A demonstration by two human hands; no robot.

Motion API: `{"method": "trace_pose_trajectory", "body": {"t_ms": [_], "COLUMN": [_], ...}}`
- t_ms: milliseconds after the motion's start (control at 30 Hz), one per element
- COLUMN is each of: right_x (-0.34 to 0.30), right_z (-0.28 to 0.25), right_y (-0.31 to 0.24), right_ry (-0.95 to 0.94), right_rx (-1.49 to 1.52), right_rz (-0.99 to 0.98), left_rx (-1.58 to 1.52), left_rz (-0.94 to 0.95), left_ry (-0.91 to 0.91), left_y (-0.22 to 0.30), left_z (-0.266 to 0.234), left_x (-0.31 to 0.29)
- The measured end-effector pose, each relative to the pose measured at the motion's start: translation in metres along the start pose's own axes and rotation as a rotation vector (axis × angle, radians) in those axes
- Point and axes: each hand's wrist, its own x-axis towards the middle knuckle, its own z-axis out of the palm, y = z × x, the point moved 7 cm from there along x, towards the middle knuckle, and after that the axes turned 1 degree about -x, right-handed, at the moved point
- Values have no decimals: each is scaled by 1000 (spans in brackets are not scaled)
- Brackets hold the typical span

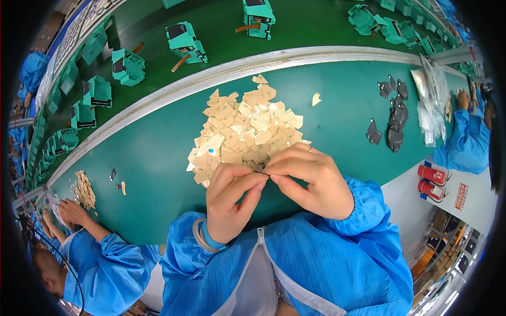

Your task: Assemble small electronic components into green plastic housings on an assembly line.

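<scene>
My left hand [227, 199] and my right hand [312, 179] meet fingertip to fingertip at the near edge of a paper heap. Each is closed in a pinch on a small dark piece [260, 170], mostly hidden by the fingers, so its kind does not show. Just beyond lies the big heap of cut tan paper pieces [242, 124], many with small green marks, spread on the green work table [348, 131]. One loose tan piece [316, 99] rests to the right of the heap. Around my left wrist are a pale bangle and a blue band.
Dark flat parts [398, 116] and clear plastic bags [429, 100] lie on the right. Beyond a metal rail [295, 55], teal housings [187, 42] stand on a green line. Co-workers in blue sit left [108, 263] and right [464, 139]; a smaller tan heap [84, 190] lies left.
</scene>
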Motion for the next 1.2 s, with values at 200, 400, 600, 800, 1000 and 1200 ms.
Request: {"method": "trace_pose_trajectory", "body": {"t_ms": [200,400,600,800,1000,1200], "right_x": [4,2,0,-1,-13,-17], "right_z": [-4,-21,-11,9,16,9], "right_y": [21,36,30,-10,-11,-25], "right_ry": [-62,252,108,-150,-137,-33], "right_rx": [262,-157,-353,70,-33,-182], "right_rz": [150,230,82,-196,-183,-314], "left_rx": [-318,-278,-88,-89,-16,98], "left_rz": [-201,15,127,161,191,308], "left_ry": [-16,61,24,-57,-76,-213], "left_y": [-17,-15,-18,-16,-12,2], "left_z": [1,-13,-18,-13,-10,-11], "left_x": [-3,3,7,13,17,27]}}
